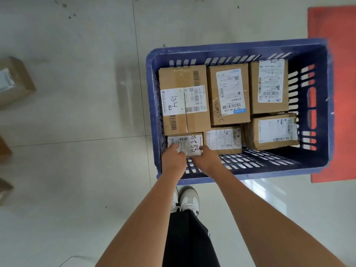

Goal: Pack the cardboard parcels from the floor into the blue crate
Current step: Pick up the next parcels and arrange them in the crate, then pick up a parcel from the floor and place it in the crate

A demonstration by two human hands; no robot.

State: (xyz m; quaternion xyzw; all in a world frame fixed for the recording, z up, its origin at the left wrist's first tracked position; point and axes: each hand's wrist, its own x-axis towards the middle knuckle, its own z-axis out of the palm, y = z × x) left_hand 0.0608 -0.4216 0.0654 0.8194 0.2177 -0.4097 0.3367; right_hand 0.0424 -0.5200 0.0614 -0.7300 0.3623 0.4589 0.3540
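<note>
Left hand [173, 158] and right hand [207, 159] are gripping the small parcel [185, 144] from either side, its long axis running left-right, in the blue crate's [240, 46] near-left corner. Five parcels are crowding around it; bare crate floor [260, 160] is lying open to its right.

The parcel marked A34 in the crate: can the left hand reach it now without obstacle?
Probably yes. The parcel marked A34 lies uncovered directly beyond the small parcel that the left hand and right hand hold, but the left hand must let go first.
</note>
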